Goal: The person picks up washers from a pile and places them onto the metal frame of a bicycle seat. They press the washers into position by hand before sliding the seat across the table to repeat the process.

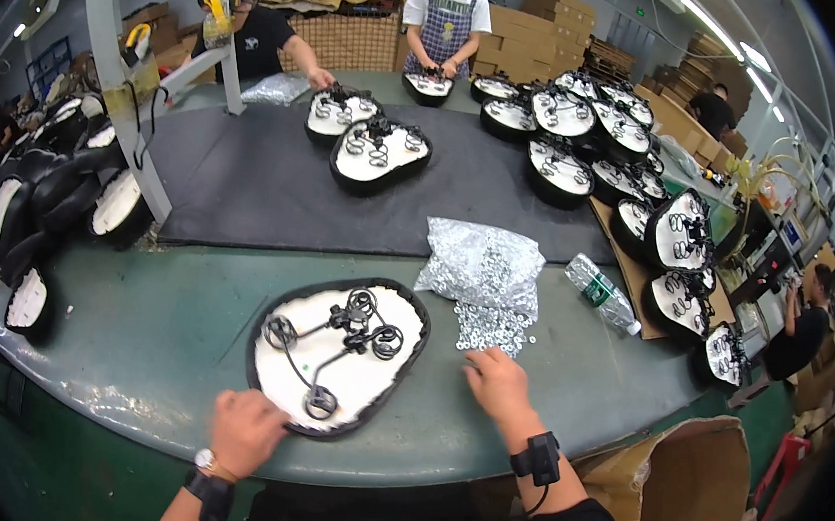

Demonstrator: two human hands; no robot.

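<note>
An upturned bicycle saddle (299, 361) lies on the green table in front of me, its underside white and its rim black. Black coil springs and a wire frame (355, 333) are mounted on it. My left hand (245, 432) is at the saddle's near left edge with its fingers curled; whatever may be inside them is hidden. To the right of the saddle, my right hand (501, 389) is bent with its fingers close together, beside the near edge of loose metal nuts (493, 328). They spill from a clear plastic bag (482, 265) filled with more nuts.
A plastic bottle (603, 293) lies right of the bag. Several finished-looking saddles (559, 174) crowd the right side, and two (379, 156) sit on the dark mat (234, 183). Across the table are two co-workers. An open cardboard box (687, 487) stands at my right.
</note>
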